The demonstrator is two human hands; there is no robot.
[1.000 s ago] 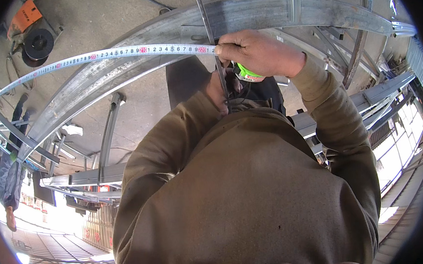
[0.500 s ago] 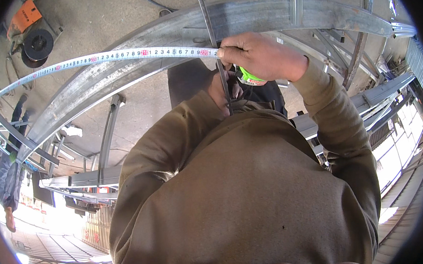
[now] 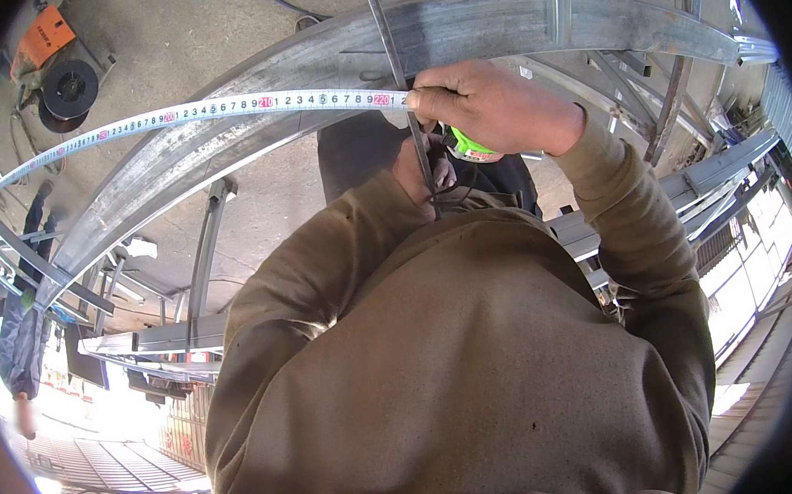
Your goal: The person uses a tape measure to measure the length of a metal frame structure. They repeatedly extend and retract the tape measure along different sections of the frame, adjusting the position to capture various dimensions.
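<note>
My right hand point(image 3: 506, 111) is closed on a tape measure, its thumb pressing the blade beside the bar. The bright green tape case point(image 3: 472, 147) shows beneath this hand. From there the white printed tape blade point(image 3: 221, 109) runs out in a long curve to the far left, above a wide grey steel beam point(image 3: 291, 66). A thin dark metal bar point(image 3: 388, 41) crosses the beam and comes down toward my waist. My left hand point(image 3: 411, 166) is low on this bar at my waist, its fingers curled around it and partly hidden.
An orange object point(image 3: 44, 40) and a black wire spool point(image 3: 70, 84) lie on the concrete floor at far left. Steel frames point(image 3: 676, 186) stand at right, and another steel beam point(image 3: 159, 337) at left. Another person's dark-clothed leg point(image 3: 22, 342) is at the left edge.
The tape blade has shifted very slightly left against the bar and my hands. Both hands keep their hold. The person at the left edge has moved a little.
</note>
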